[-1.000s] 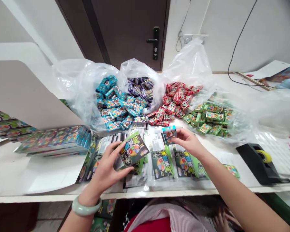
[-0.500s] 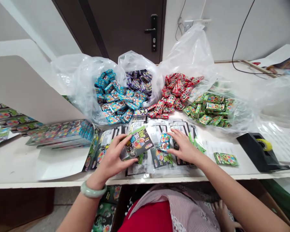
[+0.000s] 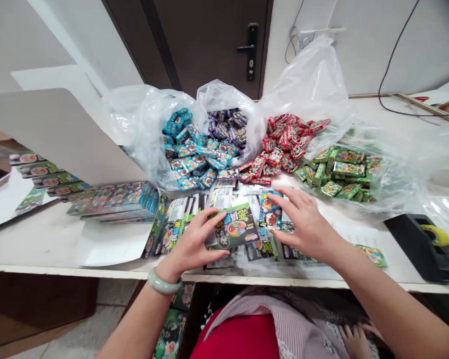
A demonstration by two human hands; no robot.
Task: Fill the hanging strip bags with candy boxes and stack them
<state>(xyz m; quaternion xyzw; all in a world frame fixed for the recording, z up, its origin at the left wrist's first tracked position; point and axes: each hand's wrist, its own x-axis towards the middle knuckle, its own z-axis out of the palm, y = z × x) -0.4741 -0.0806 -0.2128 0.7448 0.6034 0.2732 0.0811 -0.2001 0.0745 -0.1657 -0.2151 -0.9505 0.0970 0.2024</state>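
My left hand (image 3: 200, 237), with a pale green bangle at its wrist, grips a flat black-and-green printed packet (image 3: 235, 227) by its left edge, thumb below and fingers above. To its right, my right hand (image 3: 303, 219) pinches a small blue printed packet (image 3: 270, 212) between thumb and fingers, holding it upright by its right side. The two packets are close together, side by side. Beneath both hands lie more black-and-green packets (image 3: 172, 232) in clear plastic, overlapping in a row along the table. My hands hide part of that row.
Clear bags behind the row spill blue packets (image 3: 194, 159), purple packets (image 3: 228, 124), red packets (image 3: 284, 139) and green packets (image 3: 347, 167). A white-flapped carton (image 3: 115, 244) with stacked packets (image 3: 115, 199) is at left. A black tape dispenser (image 3: 419, 244) stands at right near a green packet (image 3: 374, 254).
The blue packet has been lifted and tilted upright in my right hand. The packet in my left hand has turned more level. The whole view has shifted slightly, so things sit further right.
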